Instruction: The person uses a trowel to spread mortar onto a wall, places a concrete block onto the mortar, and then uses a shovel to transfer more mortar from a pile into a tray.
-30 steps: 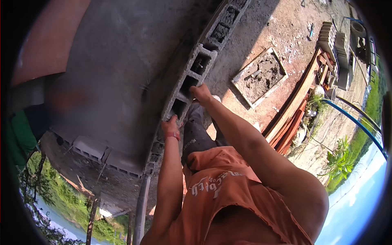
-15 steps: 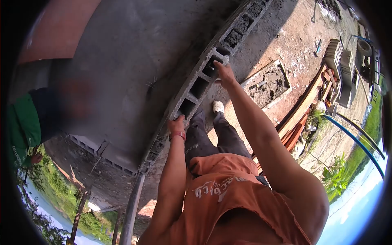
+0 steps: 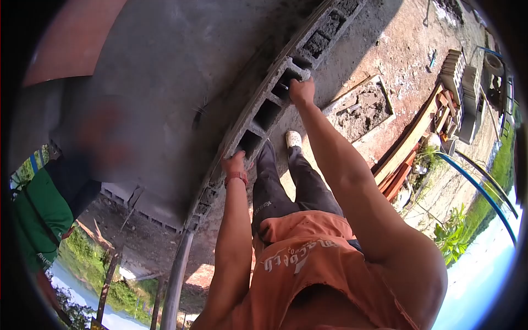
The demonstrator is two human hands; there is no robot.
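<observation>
Left hand (image 3: pixel 235 164), red wristband on the wrist, has its fingers curled over the near end of the concrete block (image 3: pixel 268 113). Right hand (image 3: pixel 301 91) is clamped on the far end, fingers closed over the edge by the last hollow cell. Both hands grip the block, arms stretched out. The block lies lengthwise along the top of the wall (image 3: pixel 165 82), hollow cells facing up, in line with the next block of the row (image 3: pixel 330 27) and close to it; can't tell if it's fully seated. Grey plastered wall face falls away to the left. Below on the dirt ground: a shoe (image 3: pixel 293 139), a mortar box (image 3: pixel 363 107), planks (image 3: pixel 407 148), stacked blocks (image 3: pixel 459 82), a blue hose (image 3: pixel 473 184). Another person in a green shirt (image 3: pixel 38 214) stands on the far side of the wall.
</observation>
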